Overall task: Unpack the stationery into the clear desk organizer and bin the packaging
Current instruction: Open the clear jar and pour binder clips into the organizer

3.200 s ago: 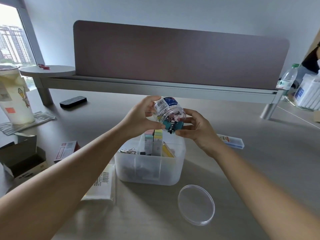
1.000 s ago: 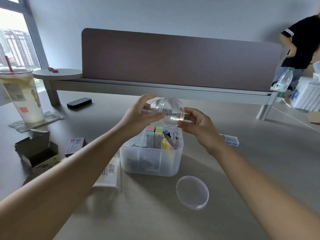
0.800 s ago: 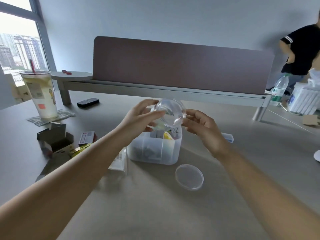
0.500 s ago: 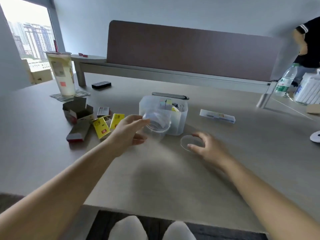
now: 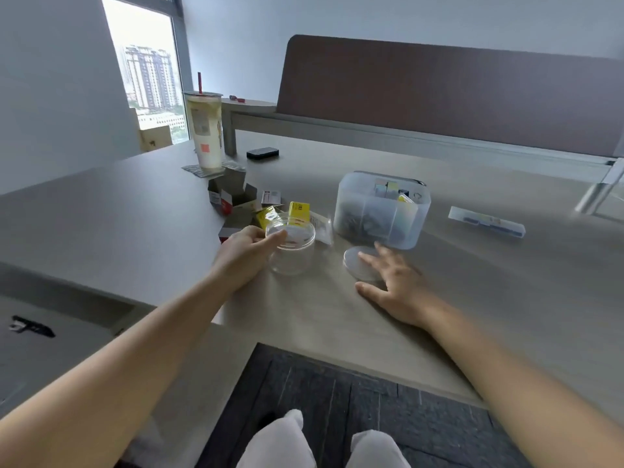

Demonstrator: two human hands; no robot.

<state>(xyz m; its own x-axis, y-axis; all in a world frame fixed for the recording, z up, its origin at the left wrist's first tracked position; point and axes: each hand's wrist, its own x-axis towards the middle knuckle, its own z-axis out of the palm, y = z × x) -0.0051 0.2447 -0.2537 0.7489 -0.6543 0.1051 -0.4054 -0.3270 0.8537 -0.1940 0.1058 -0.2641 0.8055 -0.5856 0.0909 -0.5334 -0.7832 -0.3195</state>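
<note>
On the surface (image 5: 169, 211) your left hand (image 5: 241, 255) grips the clear jar (image 5: 291, 248) (looks empty); your right hand (image 5: 393, 282) spreads flat over its lid (image 5: 354, 261), beside the stocked organizer (image 5: 381, 211).

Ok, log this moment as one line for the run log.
left hand: holds empty clear jar upright | right hand: fingers reaching onto jar lid on desk | desk organizer: filled | empty boxes: unbinned
</note>
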